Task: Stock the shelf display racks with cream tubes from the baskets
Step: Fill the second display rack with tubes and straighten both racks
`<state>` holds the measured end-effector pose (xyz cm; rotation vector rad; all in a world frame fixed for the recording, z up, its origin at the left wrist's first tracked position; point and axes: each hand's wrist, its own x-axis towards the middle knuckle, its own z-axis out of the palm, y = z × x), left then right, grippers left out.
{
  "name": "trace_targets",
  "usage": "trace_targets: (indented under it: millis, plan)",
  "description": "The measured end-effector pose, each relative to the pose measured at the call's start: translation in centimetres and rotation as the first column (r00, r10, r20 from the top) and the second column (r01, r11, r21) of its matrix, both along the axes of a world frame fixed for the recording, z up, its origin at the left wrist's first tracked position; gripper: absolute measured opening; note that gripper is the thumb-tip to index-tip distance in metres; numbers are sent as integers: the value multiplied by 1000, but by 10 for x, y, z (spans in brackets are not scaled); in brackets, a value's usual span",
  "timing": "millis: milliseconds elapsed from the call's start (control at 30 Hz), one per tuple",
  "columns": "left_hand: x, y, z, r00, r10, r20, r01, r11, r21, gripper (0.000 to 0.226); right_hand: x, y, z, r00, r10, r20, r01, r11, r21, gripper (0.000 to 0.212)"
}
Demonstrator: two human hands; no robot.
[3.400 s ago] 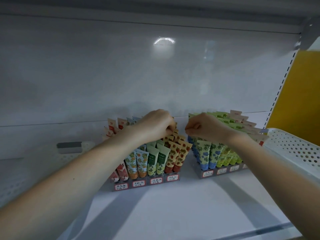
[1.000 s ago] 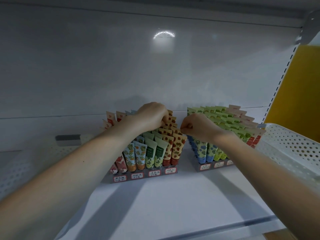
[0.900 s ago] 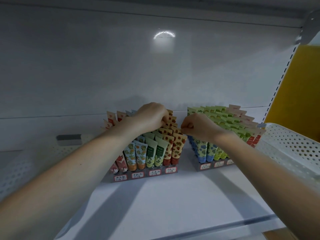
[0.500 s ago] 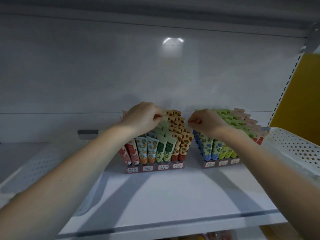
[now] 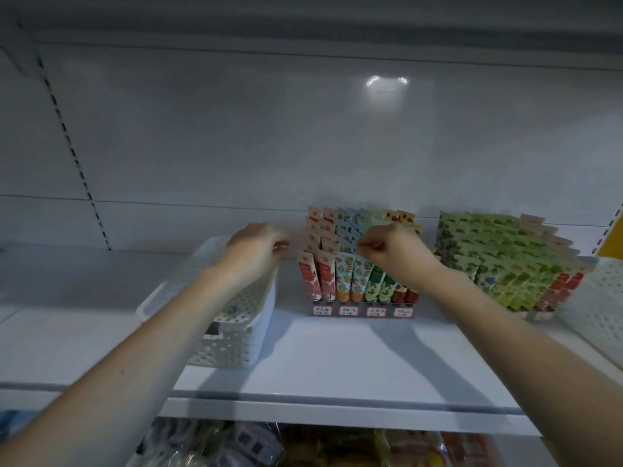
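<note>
- L basket [image 5: 161, 295]: white, perforated, on the shelf [image 5: 337, 360], just left of the L rack. Something green-printed shows through its wall; I can't tell what.
- My left hand [image 5: 254, 252]: above the basket's far end, close to the L rack's side. Fingers [image 5: 281, 246] curled in, tips bunched. Can't tell if they hold anything.
- L rack [image 5: 362, 313]: stepped rows of cream tubes [image 5: 323, 274] standing cap-down. Cols. L to R: red print, orange fruit on pale blue, green, brown.
- Price tags [image 5: 349, 311]: four white tags with red borders on the rack front, one per flavour. Writing too small to read; tube brand also illegible.
- My right hand [image 5: 392, 256]: in front of the mid rows of the L rack. Fingers clenched; thumb and index [image 5: 365, 246] pinch the top edge of one of the tubes in the blue/green cols.
- R rack tubes [image 5: 499, 257]: mostly green prints, red at the far right end; a gap separates them from the L rack.
- R basket [image 5: 601, 298]: white, perforated, beside that rack at the frame edge.
- Lower shelf: bagged goods [image 5: 303, 446], blurred.
</note>
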<state>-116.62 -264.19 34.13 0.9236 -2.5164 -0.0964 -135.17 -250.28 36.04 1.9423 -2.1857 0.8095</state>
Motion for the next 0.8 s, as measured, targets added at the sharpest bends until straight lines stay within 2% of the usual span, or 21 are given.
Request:
trace_targets:
  millis: [233, 333, 500, 800]
  plan:
    - [-16, -2, 0, 997, -43, 64, 40, 998, 49, 26, 22, -32, -11, 999, -38, 7, 38, 999, 38, 20]
    - [-22, -5, -1, 996, -51, 75, 44, 995, 90, 21, 25, -42, -15, 998, -65, -11, 65, 994, 85, 21]
    - [-32, -8, -3, 994, -102, 33, 97, 987, 125, 17, 22, -46, -14, 987, -146, -65, 156, 970, 185, 20]
    - [-44, -12, -8, 993, -114, -8, 115, 988, 103, 15, 14, -47, -13, 972, -210, -101, 230, 939, 256, 23]
